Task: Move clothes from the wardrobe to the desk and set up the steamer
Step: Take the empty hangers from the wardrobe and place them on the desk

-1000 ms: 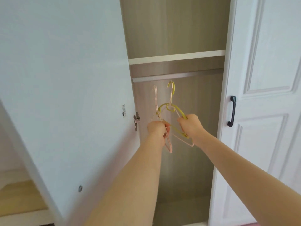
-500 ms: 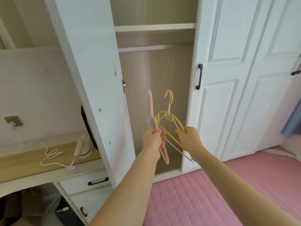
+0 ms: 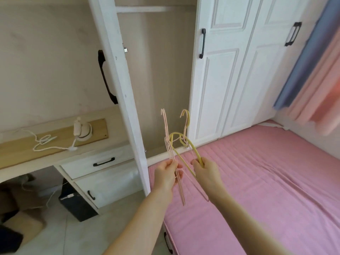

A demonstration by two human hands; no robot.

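Note:
My left hand [image 3: 166, 174] grips a bunch of thin pink hangers [image 3: 168, 144] with hooks pointing up. My right hand [image 3: 206, 173] holds a yellow hanger [image 3: 185, 144], tangled with a pink one, close beside the left. Both hands are in front of the open wardrobe [image 3: 161, 80], whose inside shows no clothes. A small white steamer [image 3: 81, 132] with a coiled white cord [image 3: 46, 142] rests on the wooden desk [image 3: 16, 151] at the left.
The open wardrobe door [image 3: 117, 80] stands edge-on between desk and wardrobe. A pink mattress [image 3: 257, 181] fills the right side. Blue and pink fabric [image 3: 312, 74] hangs at the far right. White drawers [image 3: 95, 164] and a dark bin [image 3: 77, 205] sit under the desk.
The view has dropped and pulled back from the wardrobe. Both hands have come down and away from the rail with the hangers, now held low over the mattress edge.

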